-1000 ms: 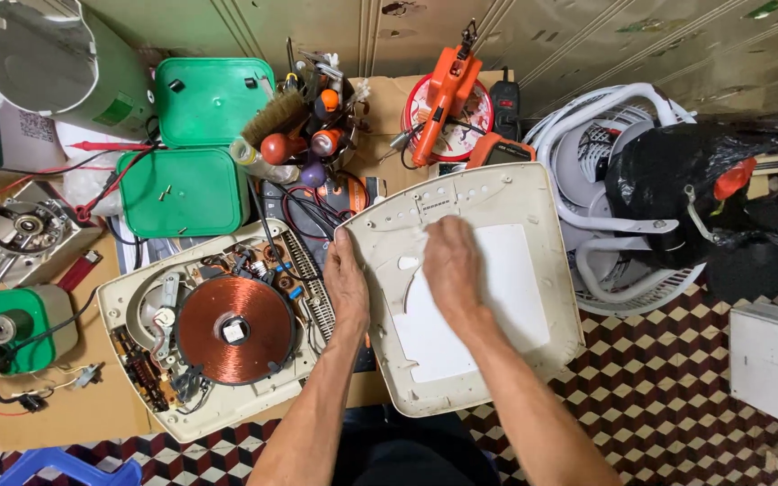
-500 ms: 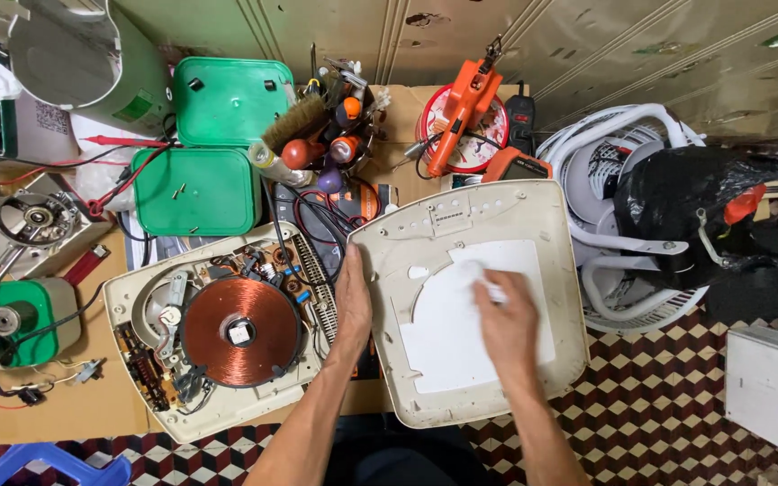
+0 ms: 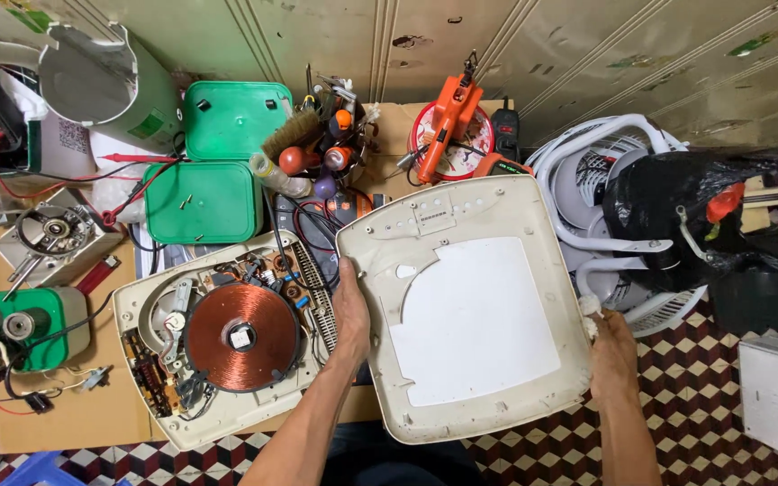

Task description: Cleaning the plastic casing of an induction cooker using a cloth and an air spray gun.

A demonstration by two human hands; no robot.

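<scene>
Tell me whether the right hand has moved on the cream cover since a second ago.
Yes. The right hand went from the white panel in the middle of the cream cover out to its right edge, toward the white fan.

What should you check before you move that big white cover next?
1. Left hand grips the cream cover at its left edge: ok.
2. Right hand holds the right edge, with a small white wad: ok.
3. Cover clear of the copper coil in the open cooker base: ok, it lies beside it.
4. Loose wires near the cover's top left corner: cannot tell if caught.
5. Orange tool just behind the cover: ok, apart.
</scene>
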